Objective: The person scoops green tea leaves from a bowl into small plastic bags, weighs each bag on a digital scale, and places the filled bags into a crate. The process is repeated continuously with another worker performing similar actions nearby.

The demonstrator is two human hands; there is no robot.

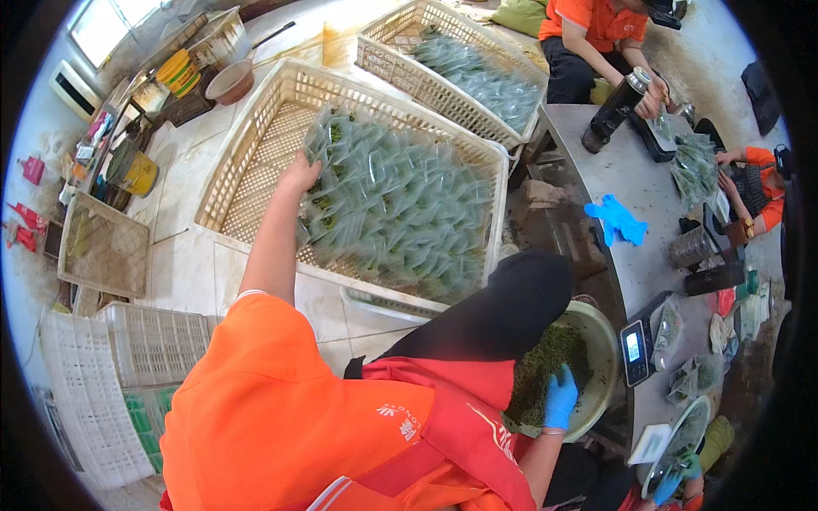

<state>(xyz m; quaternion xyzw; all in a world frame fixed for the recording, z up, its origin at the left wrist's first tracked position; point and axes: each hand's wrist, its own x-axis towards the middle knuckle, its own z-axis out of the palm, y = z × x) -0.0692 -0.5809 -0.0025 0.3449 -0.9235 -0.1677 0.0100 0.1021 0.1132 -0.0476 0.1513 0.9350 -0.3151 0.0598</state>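
My bare left hand [300,173] reaches into a large cream plastic crate [256,183]. Its fingers close on the edge of a clear plastic bag [317,146] with green contents, at the left end of the packed rows. Many similar bags [392,204] stand tightly side by side across the crate's right part. My right hand [560,400], in a blue glove, is at a round pale basin [607,366] beside my knee. Loose green leafy bits [545,362] lie in it. The gloved fingers are apart over them, with nothing visibly held.
A second crate [443,89] of bags stands beyond. On the grey table at right are blue gloves [617,219], a dark flask [615,111] and a digital scale [637,351]. Other people in orange handle bags around it. Stacked white crates [94,392] stand at left.
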